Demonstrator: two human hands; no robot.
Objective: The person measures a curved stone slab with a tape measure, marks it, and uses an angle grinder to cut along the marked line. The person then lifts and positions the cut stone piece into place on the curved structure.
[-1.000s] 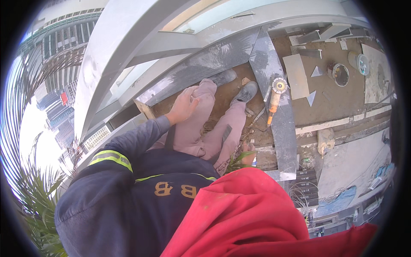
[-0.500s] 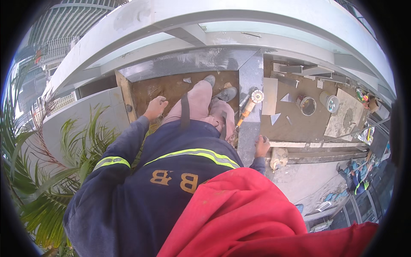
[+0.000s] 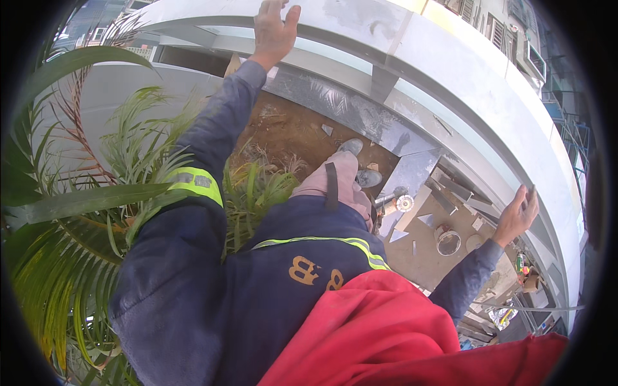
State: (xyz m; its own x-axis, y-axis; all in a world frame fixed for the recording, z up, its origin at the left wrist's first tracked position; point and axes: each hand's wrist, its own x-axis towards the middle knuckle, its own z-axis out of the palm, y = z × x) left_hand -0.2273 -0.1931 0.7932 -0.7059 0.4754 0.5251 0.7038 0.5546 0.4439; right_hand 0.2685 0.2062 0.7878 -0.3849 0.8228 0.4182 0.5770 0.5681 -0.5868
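Note:
My left hand (image 3: pixel 275 33) is raised at the top of the view, over the pale curved parapet (image 3: pixel 367 26). Its thumb stands apart from the fingers and nothing shows in it; whether it touches the parapet I cannot tell. Out to the right, my right hand (image 3: pixel 517 217) overlaps the parapet's inner edge, fingers stretched and holding nothing visible. An angle grinder (image 3: pixel 400 202) with a round disc lies on the grey stone slab (image 3: pixel 415 168) beside my legs, touched by neither hand. My shoes (image 3: pixel 351 147) rest by the soil (image 3: pixel 273 128).
Palm fronds (image 3: pixel 77 257) crowd my left arm. Beyond the grinder stands a bucket (image 3: pixel 447 240), with cut tile pieces (image 3: pixel 398 235) around it. Grey stone strips (image 3: pixel 454 188) lie along the parapet's foot. Glass panels (image 3: pixel 335 53) line the parapet's inner side.
Both hands have risen and moved away from my body: the left from beside my leg up to the parapet, the right from the slab out to the right. The view has turned; the grinder remains on the slab.

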